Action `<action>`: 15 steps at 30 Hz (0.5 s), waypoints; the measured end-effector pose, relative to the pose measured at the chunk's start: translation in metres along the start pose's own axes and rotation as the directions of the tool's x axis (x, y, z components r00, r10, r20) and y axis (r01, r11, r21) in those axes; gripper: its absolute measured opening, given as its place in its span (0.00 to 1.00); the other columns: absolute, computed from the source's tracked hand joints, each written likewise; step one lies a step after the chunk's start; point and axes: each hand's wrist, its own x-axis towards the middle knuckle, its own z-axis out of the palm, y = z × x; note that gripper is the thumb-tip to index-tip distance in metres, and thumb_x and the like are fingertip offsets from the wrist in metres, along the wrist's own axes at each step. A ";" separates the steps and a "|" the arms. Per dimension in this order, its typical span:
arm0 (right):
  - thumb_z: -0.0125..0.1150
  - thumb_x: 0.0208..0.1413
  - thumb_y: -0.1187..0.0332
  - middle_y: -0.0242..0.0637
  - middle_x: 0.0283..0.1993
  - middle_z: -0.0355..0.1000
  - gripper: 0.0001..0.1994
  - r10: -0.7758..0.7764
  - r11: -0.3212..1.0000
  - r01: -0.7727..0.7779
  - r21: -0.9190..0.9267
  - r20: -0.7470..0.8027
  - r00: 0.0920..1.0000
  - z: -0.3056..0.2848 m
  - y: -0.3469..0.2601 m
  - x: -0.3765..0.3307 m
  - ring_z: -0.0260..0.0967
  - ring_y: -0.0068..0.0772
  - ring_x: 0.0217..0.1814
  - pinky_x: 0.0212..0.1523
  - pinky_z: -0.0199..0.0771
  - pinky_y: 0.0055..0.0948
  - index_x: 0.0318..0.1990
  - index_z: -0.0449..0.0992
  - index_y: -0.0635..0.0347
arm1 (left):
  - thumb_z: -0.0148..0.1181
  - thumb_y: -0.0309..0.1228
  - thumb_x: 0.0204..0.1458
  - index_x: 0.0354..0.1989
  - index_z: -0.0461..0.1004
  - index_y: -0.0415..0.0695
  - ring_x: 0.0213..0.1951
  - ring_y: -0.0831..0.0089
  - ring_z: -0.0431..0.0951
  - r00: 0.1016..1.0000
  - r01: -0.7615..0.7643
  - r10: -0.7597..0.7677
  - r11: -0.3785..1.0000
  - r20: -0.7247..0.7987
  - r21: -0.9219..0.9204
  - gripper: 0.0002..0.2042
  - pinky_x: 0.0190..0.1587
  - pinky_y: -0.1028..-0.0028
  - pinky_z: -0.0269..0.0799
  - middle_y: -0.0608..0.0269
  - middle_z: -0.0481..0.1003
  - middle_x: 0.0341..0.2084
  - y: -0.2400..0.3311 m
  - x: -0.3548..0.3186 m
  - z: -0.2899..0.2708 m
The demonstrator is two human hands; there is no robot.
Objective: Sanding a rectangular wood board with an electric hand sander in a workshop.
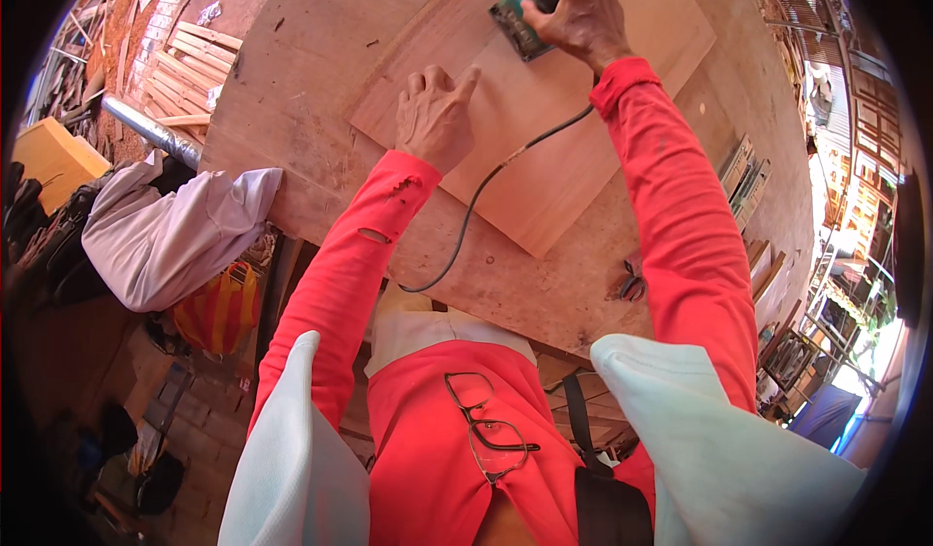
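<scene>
Left hand (434, 116) rests loosely curled on the board (544, 108), grasping nothing, index finger pointing toward the sander (523, 19). Right hand (581, 13) grips the sander, which sits on the board's far part, its black cord (476, 206) trailing back over the board and the worktop (301, 79). A grey cloth (170, 230) hangs off the worktop's left edge.

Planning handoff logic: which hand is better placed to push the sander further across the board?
Right. The right hand already grips the green sander on the plywood board; the left hand only rests on the board, away from the tool.
</scene>
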 end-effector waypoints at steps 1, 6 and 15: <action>0.71 0.46 0.56 0.52 0.45 0.73 0.24 -0.005 1.000 0.005 0.000 0.008 1.000 -0.001 0.002 0.004 0.76 0.58 0.46 0.46 0.79 0.52 0.48 0.72 0.56 | 0.57 0.25 0.46 0.64 0.71 0.53 0.51 0.54 0.70 0.998 0.062 -0.062 0.998 0.010 0.029 0.31 0.47 0.57 0.69 0.55 0.70 0.46 0.000 0.003 -0.001; 0.71 0.48 0.56 0.52 0.46 0.73 0.24 0.100 0.995 -0.100 0.005 -0.026 0.995 0.001 0.012 0.021 0.76 0.60 0.48 0.48 0.78 0.52 0.48 0.71 0.57 | 0.56 0.26 0.47 0.56 0.77 0.51 0.53 0.53 0.70 0.999 0.045 -0.044 0.992 -0.004 0.117 0.24 0.50 0.57 0.70 0.54 0.71 0.48 0.014 0.012 0.002; 0.69 0.48 0.50 0.51 0.51 0.73 0.29 0.136 0.989 -0.137 0.061 0.025 0.990 0.018 -0.034 -0.010 0.79 0.61 0.47 0.42 0.82 0.53 0.56 0.70 0.52 | 0.58 0.21 0.52 0.50 0.78 0.41 0.43 0.52 0.75 0.957 0.090 -0.204 0.887 -0.208 -0.453 0.16 0.48 0.59 0.74 0.49 0.74 0.37 -0.011 -0.021 -0.042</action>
